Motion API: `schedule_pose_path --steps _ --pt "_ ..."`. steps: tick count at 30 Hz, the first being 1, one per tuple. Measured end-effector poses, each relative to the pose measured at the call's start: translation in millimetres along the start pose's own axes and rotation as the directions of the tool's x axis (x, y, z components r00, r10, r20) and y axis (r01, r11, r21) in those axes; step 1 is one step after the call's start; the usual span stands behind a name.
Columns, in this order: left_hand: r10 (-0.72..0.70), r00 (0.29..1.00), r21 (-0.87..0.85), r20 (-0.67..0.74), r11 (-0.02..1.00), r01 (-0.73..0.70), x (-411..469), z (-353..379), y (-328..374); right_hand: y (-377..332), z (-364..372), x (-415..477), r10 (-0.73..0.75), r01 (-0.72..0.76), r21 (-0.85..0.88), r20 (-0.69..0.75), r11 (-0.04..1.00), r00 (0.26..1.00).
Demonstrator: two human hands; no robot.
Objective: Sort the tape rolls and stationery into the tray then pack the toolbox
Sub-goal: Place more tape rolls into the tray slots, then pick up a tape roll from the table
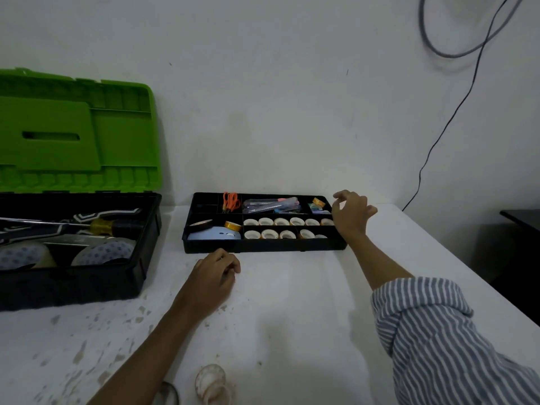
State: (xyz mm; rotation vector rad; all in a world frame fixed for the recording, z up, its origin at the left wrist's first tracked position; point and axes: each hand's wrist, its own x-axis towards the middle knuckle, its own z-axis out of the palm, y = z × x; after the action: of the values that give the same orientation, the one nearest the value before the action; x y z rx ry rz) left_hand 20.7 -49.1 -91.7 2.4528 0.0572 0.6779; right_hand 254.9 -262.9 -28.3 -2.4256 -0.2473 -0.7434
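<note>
A black divided tray (263, 247) stands on the white table near the wall. Its compartments hold several small white tape rolls (282, 222), orange scissors (230, 201), pens (271, 205), a yellow tape roll (233, 225) and a pale blue object (216, 233). My right hand (350, 214) hovers at the tray's right end, fingers loosely curled, holding nothing. Just in front of the tray's left half, my left hand (214, 276) rests on the table with its fingers curled under. To the left, the black toolbox (87, 282) stands with its green lid (73, 133) raised.
Inside the toolbox lie a yellow-handled screwdriver (102, 226) and large tape rolls (105, 252). Two clear tape rolls (213, 384) sit at the table's near edge. A cable (455, 112) hangs down the wall at the right. Dark furniture (520, 217) stands beyond the table's right edge.
</note>
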Motion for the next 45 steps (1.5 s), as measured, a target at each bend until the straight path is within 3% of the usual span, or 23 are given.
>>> schedule_pose_path --steps 4,8,11,14,20,24,29,31,37,45 --pt "-0.008 1.000 -0.037 0.024 0.999 0.009 -2.0 -5.4 8.1 -10.7 -12.1 -45.0 -0.062 0.065 0.120 -0.027 0.991 0.998" --pt "-0.237 0.966 -0.334 0.102 0.906 0.258 -14.0 -18.5 17.0 -23.6 -23.8 -112.0 -0.125 0.062 0.385 0.139 0.921 0.982" --pt "-0.265 0.940 -0.469 0.216 0.816 0.338 -22.5 -30.9 17.1 -22.3 -23.6 -156.5 -0.254 0.177 0.300 0.239 0.937 0.937" --pt "-0.192 0.923 -0.373 0.334 0.872 0.317 -30.0 -46.0 15.8 -18.9 -26.9 -176.7 -0.356 0.312 0.195 0.257 0.930 0.899" --pt "-0.081 0.894 -0.164 0.441 0.972 0.169 -55.0 -78.5 25.9 -24.6 -38.4 -192.2 -0.296 0.255 0.173 0.285 0.951 0.912" --pt "-0.120 0.839 -0.068 0.531 0.981 0.183 -76.1 -107.7 39.8 -25.0 -44.4 -196.1 -0.253 0.207 0.171 0.318 0.963 0.914" --pt "-0.249 0.676 0.224 0.694 0.966 0.125 -97.9 -141.5 48.6 -28.8 -52.6 -198.8 -0.224 0.173 0.172 0.354 0.970 0.908" --pt "-0.289 0.656 0.302 0.697 0.948 0.098 -105.2 -144.6 48.3 -30.2 -54.2 -199.4 -0.207 0.150 0.179 0.368 0.972 0.906" --pt "-0.274 0.674 0.249 0.686 0.959 0.136 -102.7 -148.0 44.8 -30.9 -55.7 -201.9 -0.213 0.164 0.163 0.360 0.973 0.908" --pt "-0.217 0.858 0.146 0.466 0.975 0.167 -30.0 -152.1 39.3 -32.2 -40.8 -192.9 -0.242 0.248 0.016 0.279 0.969 0.929"
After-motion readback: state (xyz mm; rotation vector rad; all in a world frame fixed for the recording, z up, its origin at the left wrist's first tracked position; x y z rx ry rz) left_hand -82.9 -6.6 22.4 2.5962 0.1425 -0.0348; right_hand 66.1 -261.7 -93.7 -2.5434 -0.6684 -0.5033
